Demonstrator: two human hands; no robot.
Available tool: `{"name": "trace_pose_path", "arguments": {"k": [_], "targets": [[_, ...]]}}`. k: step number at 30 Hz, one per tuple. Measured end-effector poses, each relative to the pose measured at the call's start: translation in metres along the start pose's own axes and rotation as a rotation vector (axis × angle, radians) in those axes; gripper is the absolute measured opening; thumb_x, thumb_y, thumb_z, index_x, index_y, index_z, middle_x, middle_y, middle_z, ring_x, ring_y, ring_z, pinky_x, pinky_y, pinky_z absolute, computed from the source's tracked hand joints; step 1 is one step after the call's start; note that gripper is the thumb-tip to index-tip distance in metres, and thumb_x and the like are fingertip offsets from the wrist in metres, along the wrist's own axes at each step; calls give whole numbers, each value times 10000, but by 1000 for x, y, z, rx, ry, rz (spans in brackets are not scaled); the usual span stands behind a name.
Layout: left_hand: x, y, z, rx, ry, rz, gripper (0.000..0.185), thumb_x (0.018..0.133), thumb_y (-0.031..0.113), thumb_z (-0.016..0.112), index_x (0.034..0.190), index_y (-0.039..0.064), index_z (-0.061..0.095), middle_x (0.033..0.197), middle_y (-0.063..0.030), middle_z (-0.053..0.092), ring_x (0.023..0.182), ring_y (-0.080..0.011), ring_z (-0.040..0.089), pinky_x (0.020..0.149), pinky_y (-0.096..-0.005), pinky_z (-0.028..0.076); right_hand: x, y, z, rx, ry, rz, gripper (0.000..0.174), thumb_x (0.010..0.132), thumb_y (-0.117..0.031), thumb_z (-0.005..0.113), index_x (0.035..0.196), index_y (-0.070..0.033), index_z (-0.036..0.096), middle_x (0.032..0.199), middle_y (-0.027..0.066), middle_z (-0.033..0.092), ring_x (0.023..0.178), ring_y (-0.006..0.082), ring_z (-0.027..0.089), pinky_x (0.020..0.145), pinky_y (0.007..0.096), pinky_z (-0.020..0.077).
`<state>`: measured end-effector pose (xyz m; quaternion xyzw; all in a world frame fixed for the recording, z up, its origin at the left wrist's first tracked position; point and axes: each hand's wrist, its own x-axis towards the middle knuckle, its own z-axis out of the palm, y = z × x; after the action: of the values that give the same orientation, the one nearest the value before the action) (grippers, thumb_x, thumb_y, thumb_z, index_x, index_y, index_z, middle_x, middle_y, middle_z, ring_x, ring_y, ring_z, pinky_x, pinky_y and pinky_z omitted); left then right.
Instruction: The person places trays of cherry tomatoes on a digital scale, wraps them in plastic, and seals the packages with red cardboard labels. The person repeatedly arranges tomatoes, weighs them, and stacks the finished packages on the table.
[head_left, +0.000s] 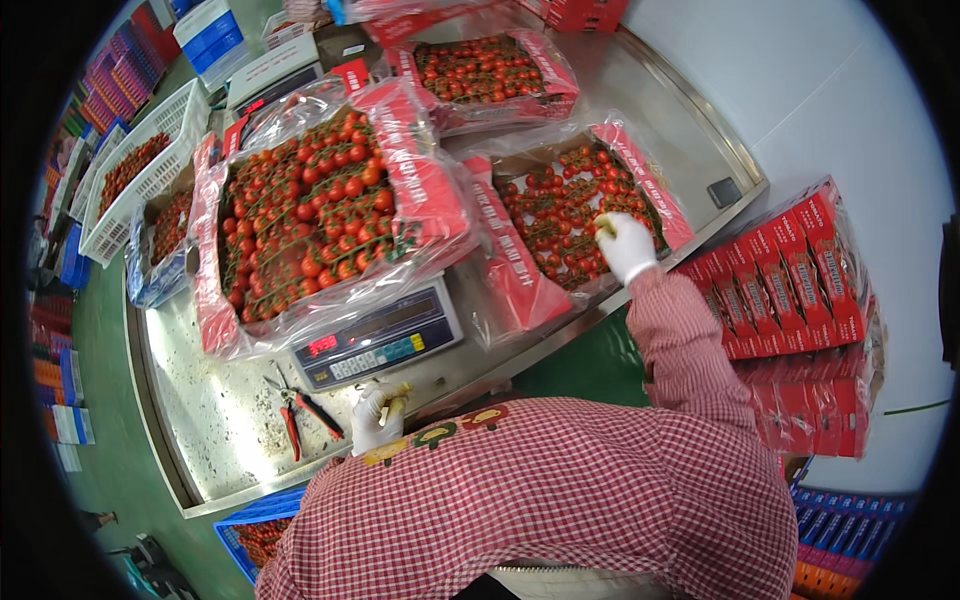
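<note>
My right hand (628, 244), in a white glove, reaches over the near edge of a red carton (517, 274). Its curled fingers touch or hover over the vine cherry tomatoes (562, 202) inside; whether they pinch any is hidden. My left hand (379, 417), also gloved, is low at the table's front, by the digital scale (390, 330). Its bent fingers leave a gap from the thumb, and nothing shows between them. On the scale sits a fuller, plastic-lined carton (431, 199) of vine tomatoes (307, 217). Red-handled pruning shears (304, 416) lie left of my left hand.
Another tomato carton (517, 112) stands behind. A second scale (274, 67) and a white crate (146, 169) are at back left. Stacked red cartons (787, 277) border the right side. A blue crate (251, 514) sits below the metal table's edge (161, 457). A dark block (724, 193) lies far right.
</note>
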<state>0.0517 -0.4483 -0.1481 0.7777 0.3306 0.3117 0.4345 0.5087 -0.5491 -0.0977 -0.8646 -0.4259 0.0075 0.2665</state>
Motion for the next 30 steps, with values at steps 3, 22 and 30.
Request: {"name": "trace_pose_path", "arguments": {"k": [3, 22, 30], "targets": [[10, 7, 21, 3, -67, 1, 172, 827, -31, 625, 942, 47, 726, 890, -74, 715, 767, -139, 651, 686, -274, 520, 53, 44, -14, -266, -89, 139, 197, 848, -130, 596, 1016, -77, 685, 1040, 160, 662, 954, 347, 637, 866, 439, 501], [40, 41, 71, 54, 17, -233, 211, 819, -1, 658, 1006, 84, 706, 914, -90, 696, 851, -219, 676, 753, -305, 539, 189, 46, 57, 396, -113, -184, 252, 785, 12, 664, 1031, -45, 667, 1032, 68, 625, 910, 173, 626, 797, 275, 511], [32, 37, 65, 46, -51, -221, 206, 842, 57, 629, 1031, 98, 700, 882, -78, 659, 834, -254, 654, 743, -336, 529, 167, -200, 31, 871, -147, -806, 321, 797, 0, 699, 1113, -46, 665, 1019, 62, 623, 975, 149, 604, 880, 271, 477]]}}
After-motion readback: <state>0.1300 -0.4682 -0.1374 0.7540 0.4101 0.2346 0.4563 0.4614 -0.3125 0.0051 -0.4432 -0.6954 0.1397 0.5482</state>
